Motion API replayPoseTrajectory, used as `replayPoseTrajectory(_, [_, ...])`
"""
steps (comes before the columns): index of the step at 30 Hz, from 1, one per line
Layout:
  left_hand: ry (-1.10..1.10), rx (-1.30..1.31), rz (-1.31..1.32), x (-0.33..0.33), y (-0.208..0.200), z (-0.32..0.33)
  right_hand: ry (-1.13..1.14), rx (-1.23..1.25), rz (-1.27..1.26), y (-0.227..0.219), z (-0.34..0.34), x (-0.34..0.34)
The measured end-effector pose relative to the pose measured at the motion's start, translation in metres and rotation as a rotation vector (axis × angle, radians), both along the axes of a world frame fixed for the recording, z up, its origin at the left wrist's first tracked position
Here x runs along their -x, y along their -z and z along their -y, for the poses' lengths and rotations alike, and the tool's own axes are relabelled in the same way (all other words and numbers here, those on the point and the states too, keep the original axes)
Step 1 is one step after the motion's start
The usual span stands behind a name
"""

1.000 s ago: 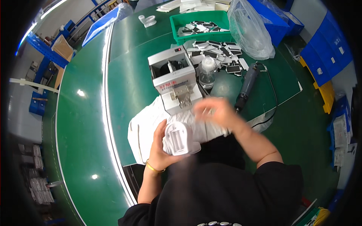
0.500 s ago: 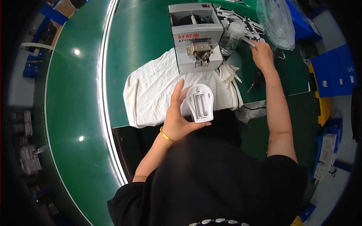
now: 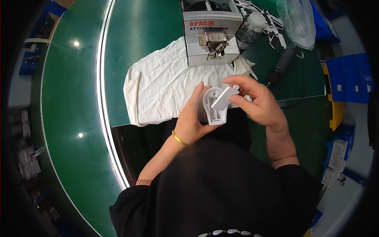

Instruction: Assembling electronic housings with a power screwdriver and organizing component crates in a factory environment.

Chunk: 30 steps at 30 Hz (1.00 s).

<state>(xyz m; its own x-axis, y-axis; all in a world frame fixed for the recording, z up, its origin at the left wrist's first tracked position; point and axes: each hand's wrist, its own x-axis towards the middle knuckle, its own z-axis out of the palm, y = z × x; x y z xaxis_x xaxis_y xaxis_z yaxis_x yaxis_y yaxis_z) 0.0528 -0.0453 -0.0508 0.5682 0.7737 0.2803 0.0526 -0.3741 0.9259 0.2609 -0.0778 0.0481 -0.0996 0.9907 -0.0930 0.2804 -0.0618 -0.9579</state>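
My left hand (image 3: 191, 120) is closed around a white plastic housing (image 3: 209, 117), thumb on one side and fingers beneath. Its battery compartment (image 3: 216, 113) faces up, uncovered in its lower part; whether batteries lie in it I cannot tell. Between thumb and fingers of my right hand (image 3: 254, 98) is a white battery cover (image 3: 226, 97), tilted over the upper part of the compartment. Whether the cover touches the housing is not clear.
A white cloth (image 3: 158, 87) lies under a grey machine (image 3: 213, 35) on the green table (image 3: 138, 31). To the right are a clear bottle (image 3: 246, 33), an electric screwdriver (image 3: 282, 65) and a pile of white and black pieces (image 3: 272, 27). Blue bins (image 3: 347, 79) stand at far right.
My right hand has come back from the pile of pieces with a battery cover, now over the housing. My left hand still holds the housing. The view has shifted slightly.
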Motion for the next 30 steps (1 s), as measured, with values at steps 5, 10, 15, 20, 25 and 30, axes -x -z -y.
replayPoseTrajectory(5, [-0.007, -0.013, -0.015, 0.003, 0.0, 0.001, -0.111, -0.176, 0.119, 0.015, -0.002, 0.014])
replayPoseTrajectory(10, [-0.015, -0.021, -0.032, 0.003, -0.002, -0.001, 0.004, -0.169, 0.102, 0.034, 0.003, 0.021])
replayPoseTrajectory(15, [-0.011, -0.027, -0.013, 0.003, 0.0, -0.001, 0.015, -0.318, 0.229, 0.043, 0.003, 0.024])
replayPoseTrajectory(20, [-0.023, -0.034, -0.023, 0.005, 0.002, 0.001, 0.064, -0.485, 0.498, 0.053, 0.005, 0.022])
replayPoseTrajectory(25, [0.104, -0.016, 0.069, 0.013, -0.009, 0.003, 0.054, 0.132, -0.367, 0.051, 0.017, 0.022])
replayPoseTrajectory(30, [0.28, 0.319, 0.271, 0.016, -0.036, 0.004, 0.032, 0.17, -0.501, 0.044, 0.019, 0.023])
